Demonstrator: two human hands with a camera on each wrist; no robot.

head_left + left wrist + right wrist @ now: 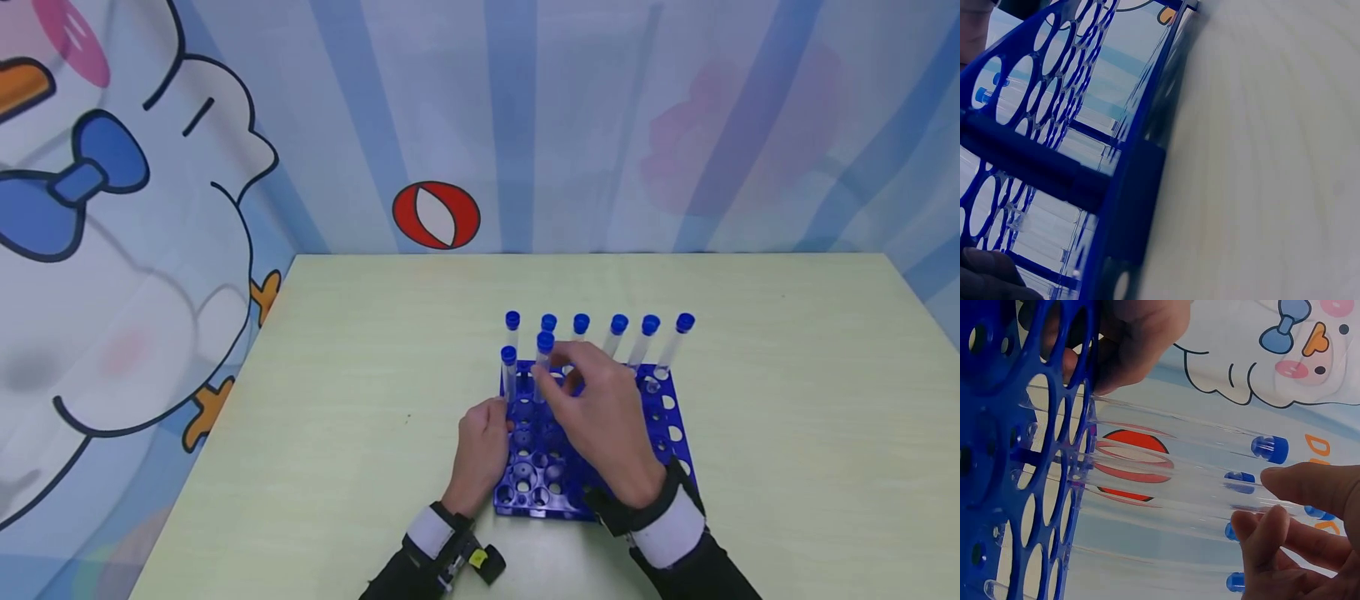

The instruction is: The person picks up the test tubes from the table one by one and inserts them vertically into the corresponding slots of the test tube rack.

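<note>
A blue test tube rack (551,500) stands on the table, its top plate full of round holes. My left hand (482,446) grips the rack's left edge; in the right wrist view, its fingers (1141,356) wrap the side of the top plate. My right hand (600,408) is over the rack, thumb and fingertips pinching a clear, blue-capped test tube (545,342) in the second row. In the right wrist view, that tube's cap (1317,512) sits farther out from the rack than the cap of a neighbouring tube (1269,450), which stands at the left end of the same row.
Several more blue-capped tubes (618,323) stand along the rack's back row, some leaning right. Open holes (676,433) show at the rack's right side. The pale wooden table (337,375) meets a printed cartoon backdrop (570,125) behind and at the left.
</note>
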